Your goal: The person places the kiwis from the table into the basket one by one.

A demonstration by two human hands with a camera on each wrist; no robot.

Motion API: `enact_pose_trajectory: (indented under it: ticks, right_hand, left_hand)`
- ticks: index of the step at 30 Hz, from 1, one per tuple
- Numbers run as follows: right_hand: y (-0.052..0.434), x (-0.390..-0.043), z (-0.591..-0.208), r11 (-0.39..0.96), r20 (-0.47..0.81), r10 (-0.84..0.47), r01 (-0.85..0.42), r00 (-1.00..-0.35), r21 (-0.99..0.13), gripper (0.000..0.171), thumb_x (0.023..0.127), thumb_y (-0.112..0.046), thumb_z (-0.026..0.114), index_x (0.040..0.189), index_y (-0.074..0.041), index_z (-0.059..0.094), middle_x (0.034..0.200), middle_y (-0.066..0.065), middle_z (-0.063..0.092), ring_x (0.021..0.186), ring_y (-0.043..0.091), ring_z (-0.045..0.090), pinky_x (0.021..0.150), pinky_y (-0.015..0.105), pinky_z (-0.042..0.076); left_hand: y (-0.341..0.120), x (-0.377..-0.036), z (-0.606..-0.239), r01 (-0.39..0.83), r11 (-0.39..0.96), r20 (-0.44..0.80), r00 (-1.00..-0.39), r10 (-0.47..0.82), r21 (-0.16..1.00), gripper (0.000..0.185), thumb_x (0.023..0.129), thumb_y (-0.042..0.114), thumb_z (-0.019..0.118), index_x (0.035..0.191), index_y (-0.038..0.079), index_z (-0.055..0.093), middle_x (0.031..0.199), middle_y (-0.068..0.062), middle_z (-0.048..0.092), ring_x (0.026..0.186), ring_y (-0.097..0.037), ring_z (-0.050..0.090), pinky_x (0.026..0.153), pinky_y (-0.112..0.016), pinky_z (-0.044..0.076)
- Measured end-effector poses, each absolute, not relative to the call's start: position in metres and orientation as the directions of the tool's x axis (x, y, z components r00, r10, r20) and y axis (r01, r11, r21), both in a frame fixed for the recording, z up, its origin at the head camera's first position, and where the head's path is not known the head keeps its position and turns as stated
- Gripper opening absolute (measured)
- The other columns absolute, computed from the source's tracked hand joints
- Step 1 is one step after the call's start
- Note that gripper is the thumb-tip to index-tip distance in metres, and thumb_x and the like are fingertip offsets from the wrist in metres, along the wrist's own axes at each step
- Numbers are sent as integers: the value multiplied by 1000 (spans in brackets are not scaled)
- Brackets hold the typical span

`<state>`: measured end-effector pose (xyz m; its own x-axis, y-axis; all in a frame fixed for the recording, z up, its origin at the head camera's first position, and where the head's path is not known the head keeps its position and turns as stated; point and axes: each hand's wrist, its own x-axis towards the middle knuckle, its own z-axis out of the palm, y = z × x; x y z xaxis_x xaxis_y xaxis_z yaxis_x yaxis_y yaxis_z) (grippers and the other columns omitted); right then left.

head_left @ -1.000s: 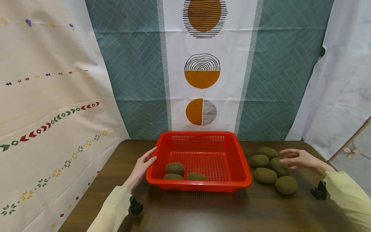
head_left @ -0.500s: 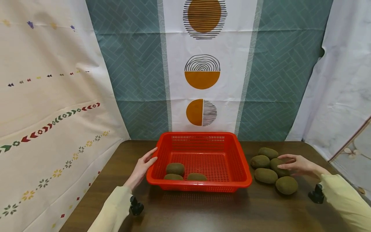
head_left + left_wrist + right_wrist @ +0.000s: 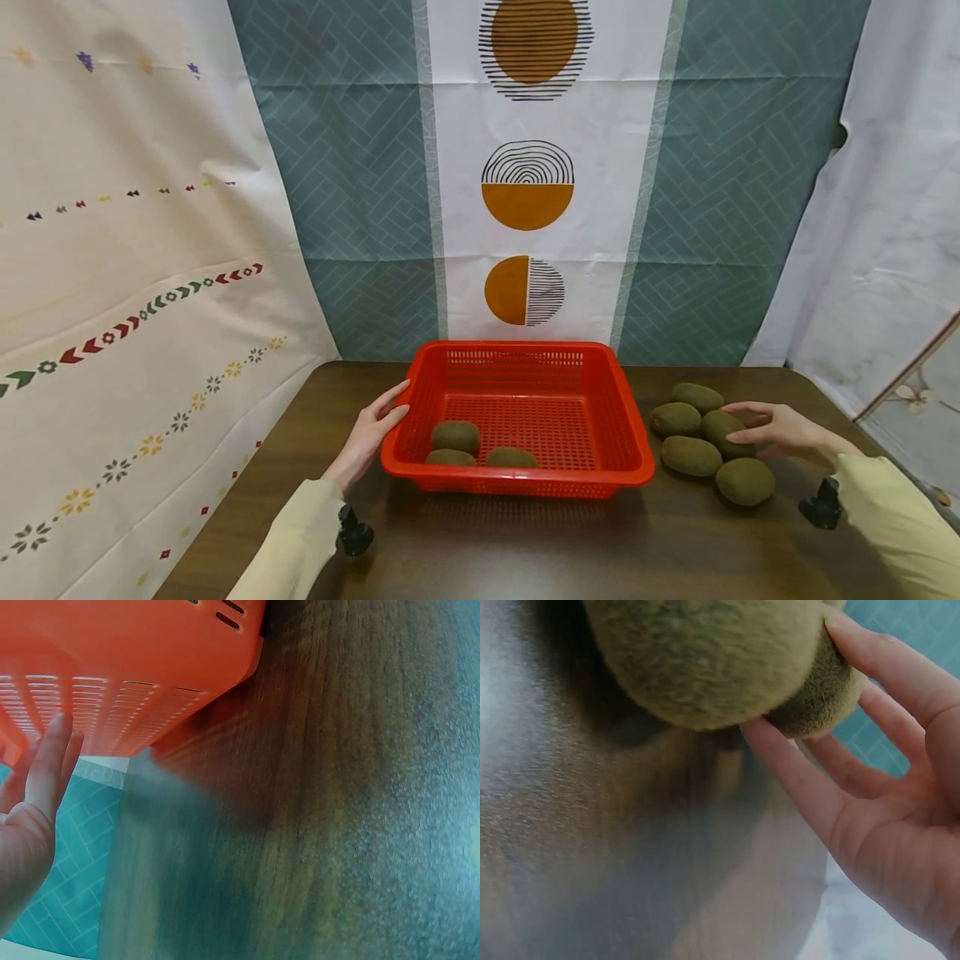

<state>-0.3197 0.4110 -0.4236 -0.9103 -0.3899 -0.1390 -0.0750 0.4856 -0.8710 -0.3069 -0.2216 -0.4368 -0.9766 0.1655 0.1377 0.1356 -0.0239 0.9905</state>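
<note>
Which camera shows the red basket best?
The head view: it shows nearly all of the red basket, including the inside, where three kiwis are visible. The left wrist view catches only part of its slotted outside; the right wrist view shows none of it.

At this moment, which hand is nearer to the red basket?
Left. The left hand touches the red basket at its left side; the right hand is farther away, touching a kiwi to the basket's right.

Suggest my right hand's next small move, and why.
Probably lift the kiwi straight up with your right hand: its thumb and fingers reach around that fruit, and neighbouring kiwis crowd it, so dragging sideways might roll them.
</note>
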Motion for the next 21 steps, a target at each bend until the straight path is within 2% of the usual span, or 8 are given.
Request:
enact_pose_trajectory:
  ticks: [2, 9, 16, 21]
  right_hand:
    - [414, -320, -421, 480, -126, -400, -91, -908, -872, 56, 86, -11, 61, 132, 7, 34, 122, 36, 37, 101, 33, 50, 73, 47, 49]
    - [418, -321, -404, 442, -64, -429, -147, -901, -885, 53, 87, -8, 59, 134, 2, 36, 127, 40, 27, 97, 9, 53, 72, 46, 49]
    - [410, -327, -381, 447, -55, -492, -198, -869, -872, 55, 88, -5, 58, 135, 5, 32, 131, 37, 27, 96, 17, 57, 72, 47, 49]
    - [396, -332, -365, 452, -94, -535, -190, -839, -872, 56, 88, -6, 58, 137, 3, 31, 133, 37, 21, 102, 10, 52, 75, 48, 48]
  left_hand:
    - [-221, -307, -437, 136, -29, 139, -976, 167, 990, 51, 91, 19, 56, 138, 15, 38, 129, -18, 46, 103, -32, 55, 77, -41, 48]
    - [-221, -307, -436, 130, -28, 133, -977, 169, 991, 50, 91, 19, 56, 138, 17, 39, 128, -15, 47, 103, -32, 55, 78, -42, 48]
    - [-221, -307, -435, 134, -35, 138, -976, 169, 990, 50, 91, 19, 56, 137, 18, 39, 128, -15, 47, 103, -32, 55, 77, -42, 48]
    - [-222, -306, -436, 144, -26, 147, -974, 173, 989, 50, 91, 19, 55, 138, 15, 38, 129, -18, 46, 103, -33, 54, 77, -41, 48]
